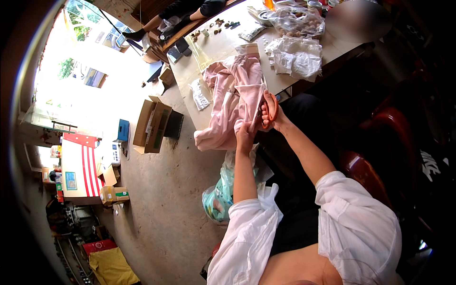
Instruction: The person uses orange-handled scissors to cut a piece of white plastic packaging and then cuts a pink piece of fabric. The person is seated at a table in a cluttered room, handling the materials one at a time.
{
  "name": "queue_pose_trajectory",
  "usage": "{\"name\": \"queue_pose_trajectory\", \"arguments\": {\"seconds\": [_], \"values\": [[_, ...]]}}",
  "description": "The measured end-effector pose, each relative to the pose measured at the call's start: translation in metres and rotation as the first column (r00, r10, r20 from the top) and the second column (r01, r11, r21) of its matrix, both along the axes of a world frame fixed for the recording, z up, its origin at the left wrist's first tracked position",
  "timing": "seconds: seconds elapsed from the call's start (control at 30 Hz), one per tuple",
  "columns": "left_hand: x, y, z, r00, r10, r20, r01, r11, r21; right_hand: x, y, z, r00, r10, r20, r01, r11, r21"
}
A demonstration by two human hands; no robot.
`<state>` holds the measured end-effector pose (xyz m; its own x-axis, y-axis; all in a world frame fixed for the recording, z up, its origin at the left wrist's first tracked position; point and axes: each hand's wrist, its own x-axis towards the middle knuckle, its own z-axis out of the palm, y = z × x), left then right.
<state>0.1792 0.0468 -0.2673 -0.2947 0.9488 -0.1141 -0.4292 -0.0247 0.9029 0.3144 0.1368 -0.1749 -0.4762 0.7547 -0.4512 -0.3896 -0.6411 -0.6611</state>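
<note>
Head view: at the table [227,41], pink garment [232,95] is pinched by left hand [245,136], best kept taut tbh; orange-handled scissors [274,105] held by right hand [280,118].

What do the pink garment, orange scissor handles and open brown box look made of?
Pink garment: soft matte fabric, judging by its loose folds; weave unclear.
Orange scissor handles: probably smooth plastic, from their even colour and rounded shape.
Open brown box: likely matte cardboard, given its stiff flaps.
</note>
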Motion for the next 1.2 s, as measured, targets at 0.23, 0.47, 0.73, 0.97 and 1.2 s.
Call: {"name": "queue_pose_trajectory", "arguments": {"seconds": [0.23,0.47,0.73,0.97,1.2], "values": [[0.024,-0.003,0.069,0.958,-0.045,0.283,0.058,0.998,-0.035,0.018,0.022,-0.005,0.992,-0.122,-0.028,0.125,0.978,0.168],[0.019,-0.012,0.012,0.867,-0.3,-0.399,0.211,0.944,-0.253,0.045,0.018,0.008,0.973,-0.077,-0.22,0.113,0.981,0.158],[-0.004,0.003,0.172,0.731,-0.336,-0.594,0.303,0.94,-0.158,0.088,-0.012,0.003,0.97,0.106,-0.217,-0.063,0.979,0.195],[-0.101,0.035,0.159,0.689,-0.058,-0.723,-0.248,0.918,-0.31,0.088,-0.028,-0.002,0.974,0.158,-0.162,-0.119,0.966,0.23],[-0.085,-0.014,0.099,0.146,0.419,-0.896,-0.62,0.745,0.247,0.084,-0.042,0.0,0.977,0.208,-0.039,-0.181,0.917,0.357]]}}
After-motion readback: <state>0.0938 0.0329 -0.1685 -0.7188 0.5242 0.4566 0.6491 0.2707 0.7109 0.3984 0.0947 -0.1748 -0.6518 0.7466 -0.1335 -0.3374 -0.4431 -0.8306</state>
